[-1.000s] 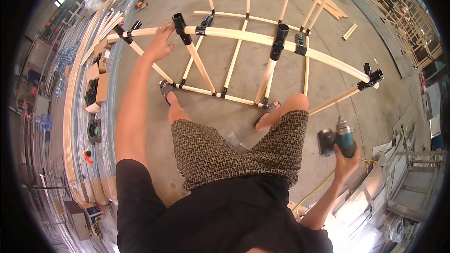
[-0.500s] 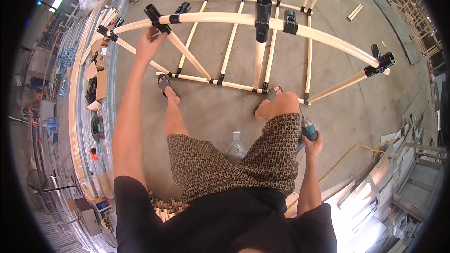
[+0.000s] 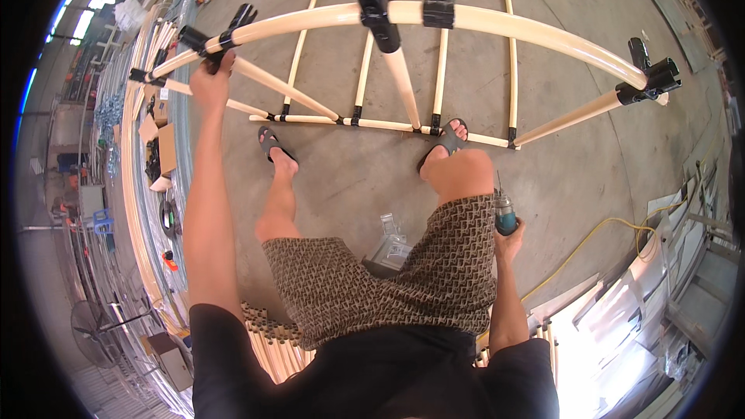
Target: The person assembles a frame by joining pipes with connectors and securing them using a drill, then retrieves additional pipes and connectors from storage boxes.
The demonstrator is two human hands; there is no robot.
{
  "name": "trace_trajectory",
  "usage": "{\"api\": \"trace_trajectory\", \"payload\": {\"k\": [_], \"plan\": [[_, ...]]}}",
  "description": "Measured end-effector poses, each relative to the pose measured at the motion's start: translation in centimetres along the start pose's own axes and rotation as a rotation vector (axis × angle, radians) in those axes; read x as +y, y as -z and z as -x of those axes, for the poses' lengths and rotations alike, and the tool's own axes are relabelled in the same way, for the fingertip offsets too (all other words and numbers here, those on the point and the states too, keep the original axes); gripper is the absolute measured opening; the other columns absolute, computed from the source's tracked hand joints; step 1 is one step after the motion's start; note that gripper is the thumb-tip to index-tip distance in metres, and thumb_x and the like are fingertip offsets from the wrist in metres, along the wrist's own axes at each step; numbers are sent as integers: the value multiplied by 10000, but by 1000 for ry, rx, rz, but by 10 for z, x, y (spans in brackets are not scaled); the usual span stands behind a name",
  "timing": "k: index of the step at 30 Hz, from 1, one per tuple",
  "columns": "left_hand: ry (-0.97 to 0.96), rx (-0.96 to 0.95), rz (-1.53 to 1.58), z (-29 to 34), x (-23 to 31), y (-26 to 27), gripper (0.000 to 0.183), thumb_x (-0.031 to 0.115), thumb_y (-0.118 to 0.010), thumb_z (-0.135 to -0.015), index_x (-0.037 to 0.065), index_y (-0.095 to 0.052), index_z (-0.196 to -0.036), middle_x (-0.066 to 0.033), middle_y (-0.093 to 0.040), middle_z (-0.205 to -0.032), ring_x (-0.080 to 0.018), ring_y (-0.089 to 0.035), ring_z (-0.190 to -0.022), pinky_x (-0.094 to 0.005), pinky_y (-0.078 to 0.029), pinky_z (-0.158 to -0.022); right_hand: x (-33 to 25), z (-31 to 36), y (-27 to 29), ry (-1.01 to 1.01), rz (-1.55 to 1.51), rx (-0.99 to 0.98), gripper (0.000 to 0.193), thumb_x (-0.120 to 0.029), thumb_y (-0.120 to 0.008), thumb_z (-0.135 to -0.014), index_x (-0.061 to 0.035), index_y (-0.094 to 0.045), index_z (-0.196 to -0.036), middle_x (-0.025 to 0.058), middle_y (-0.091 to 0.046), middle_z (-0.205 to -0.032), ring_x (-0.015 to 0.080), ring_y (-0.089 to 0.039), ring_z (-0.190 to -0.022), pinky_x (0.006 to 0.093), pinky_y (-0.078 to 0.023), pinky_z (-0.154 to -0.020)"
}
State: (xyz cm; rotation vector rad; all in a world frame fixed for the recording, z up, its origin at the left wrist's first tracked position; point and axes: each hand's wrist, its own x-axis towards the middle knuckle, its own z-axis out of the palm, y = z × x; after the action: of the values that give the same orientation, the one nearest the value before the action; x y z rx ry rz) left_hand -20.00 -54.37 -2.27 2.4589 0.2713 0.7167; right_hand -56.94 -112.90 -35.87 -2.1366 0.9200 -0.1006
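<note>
My left hand (image 3: pixel 211 85) reaches up on the left, its fingers closed round a black pipe connector (image 3: pixel 213 48) on the cream top rail (image 3: pixel 310 19) of a pipe frame. Low on the right, my right hand (image 3: pixel 510 240) grips a teal cordless drill (image 3: pixel 506 221) beside my knee, its thin bit pointing forward. A larger black connector (image 3: pixel 374 8) joins the middle upright (image 3: pixel 401 89) to the rail. Another black connector (image 3: pixel 438 12) sits just right of it, and a cluster of connectors (image 3: pixel 652 81) ends the rail at the right.
The frame's lower bars (image 3: pixel 372 123) lie on the floor just ahead of my feet. A clear plastic package (image 3: pixel 390 252) rests between my legs. Long pipes and open cardboard boxes (image 3: pixel 167 147) line the left. A yellow cable (image 3: pixel 578 252) runs across the right floor.
My left hand and the connector in it have shifted left and slightly down in view. The rail and middle upright now lean further left. The drill's bit points more straight ahead.
</note>
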Motion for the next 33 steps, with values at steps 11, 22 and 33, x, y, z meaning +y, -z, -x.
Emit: {"api": "trace_trajectory", "payload": {"k": [11, 22, 33], "plan": [[22, -82, 171, 24, 24, 26, 371, 240, -713, -964, -106, -680, -1094, -135, -725, -999, -160, -702, -902, -285, -587, -817, 2, 1, -5, 39, 106, -4, 688, -217, -846, -699, -47, -537, -1289, 227, -643, -1155, 441, -625, -1056, 490, -512, -882], [28, -72, 166, 41, 23, 41, 314, 154, -680, -985, -113, -654, -1149, -117, -718, -1026, -152, -689, -936, -284, -575, -849, 12, 11, 20, 25, 197, -52, 678, -265, -835, -732, -70, -530, -1305, 203, -644, -1171, 434, -650, -1022, 491, -542, -834], [25, -107, 171, 57, 33, 61, 323, 77, -643, -981, -143, -605, -1215, -164, -683, -1129, -214, -680, -1024, -352, -613, -892, 25, 17, 31, 113, 217, -4, 668, -282, -845, -718, -78, -553, -1283, 174, -658, -1091, 413, -675, -925, 477, -558, -761]]}}
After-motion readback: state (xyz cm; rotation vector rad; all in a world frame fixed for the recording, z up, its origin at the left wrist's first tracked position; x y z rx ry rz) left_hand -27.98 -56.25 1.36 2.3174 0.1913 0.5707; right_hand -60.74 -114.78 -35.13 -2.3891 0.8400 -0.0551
